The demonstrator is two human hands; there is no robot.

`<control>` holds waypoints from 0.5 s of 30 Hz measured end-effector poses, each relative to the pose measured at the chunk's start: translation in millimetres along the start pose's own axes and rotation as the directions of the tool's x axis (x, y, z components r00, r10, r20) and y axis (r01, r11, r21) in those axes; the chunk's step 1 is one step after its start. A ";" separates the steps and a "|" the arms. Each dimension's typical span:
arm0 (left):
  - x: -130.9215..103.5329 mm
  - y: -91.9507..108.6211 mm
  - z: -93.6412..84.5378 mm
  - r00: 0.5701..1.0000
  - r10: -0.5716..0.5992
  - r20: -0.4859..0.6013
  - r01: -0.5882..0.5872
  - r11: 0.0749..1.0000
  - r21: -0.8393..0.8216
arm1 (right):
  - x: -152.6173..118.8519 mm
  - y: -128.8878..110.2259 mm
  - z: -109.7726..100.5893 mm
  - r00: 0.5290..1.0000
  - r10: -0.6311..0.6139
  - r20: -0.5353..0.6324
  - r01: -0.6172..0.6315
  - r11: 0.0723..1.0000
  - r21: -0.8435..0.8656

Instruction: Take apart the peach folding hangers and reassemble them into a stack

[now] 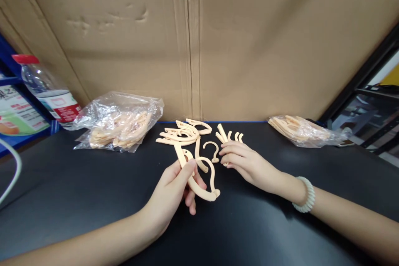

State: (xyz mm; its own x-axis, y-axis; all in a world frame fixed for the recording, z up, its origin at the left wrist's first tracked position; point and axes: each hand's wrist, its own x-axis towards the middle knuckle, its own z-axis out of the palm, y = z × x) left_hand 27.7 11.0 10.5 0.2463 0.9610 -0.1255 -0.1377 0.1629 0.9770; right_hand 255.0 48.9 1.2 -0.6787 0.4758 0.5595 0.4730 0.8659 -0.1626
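Left hand (174,187): grip closed, thumb above and fingers curled beneath, on a held hanger piece (200,191), light wood-coloured, curved, hook-shaped part extending from it; held tilted, at 6 o'clock from the pile.
Right hand (246,162): palm down, fingers partly bent at the slim pieces (222,132), fingertips low over the surface; whether they have hold of one cannot be told.
Pile (182,134): several curved pieces of the same colour, overlapping, at 12 o'clock from the left hand.
Loose hook (215,153): one, lying between the hands, at 9 o'clock from the right fingertips.
Curved hooks (238,136): a short row, partly hidden, at 11 o'clock from the right hand.
Left bag (120,126): clear plastic, similar pieces inside, at 10 o'clock from the left hand.
Right bag (297,131): clear plastic, similar pieces inside, at 2 o'clock from the right hand.
Bottle (57,97): clear, red cap, tilted in view, at 10 o'clock beyond the left bag.
Bracelet (306,194): pale, coiled, on the right wrist.
Surface (102,187): black, cardboard (264,50) upright at 12 o'clock.
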 end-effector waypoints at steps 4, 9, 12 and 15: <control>0.6 -0.2 -1.3 1.000 0.001 0.019 -0.001 1.000 -0.015 | -3.3 2.6 3.7 0.997 0.070 -0.027 -0.068 0.996 0.059; 2.8 -2.4 -3.3 0.999 0.012 0.038 -0.013 1.000 0.010 | -5.8 7.3 6.3 0.996 0.087 -0.017 -0.087 0.996 0.023; 2.6 -2.6 -3.2 0.999 0.019 0.047 -0.019 1.000 -0.002 | -6.6 9.3 6.6 0.997 0.080 0.010 -0.080 0.997 0.008; 1.5 -1.1 -1.7 0.999 0.014 0.044 -0.013 1.000 -0.021 | -8.0 9.8 5.9 0.995 0.094 0.026 -0.094 0.996 0.006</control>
State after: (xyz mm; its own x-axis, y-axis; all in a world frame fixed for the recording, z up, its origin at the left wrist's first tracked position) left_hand 26.6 12.7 9.0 0.2865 0.9524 -0.1043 -0.1612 0.1552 0.9746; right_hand 261.8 54.4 -9.6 -0.6455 0.5588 0.5206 0.5316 0.8182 -0.2192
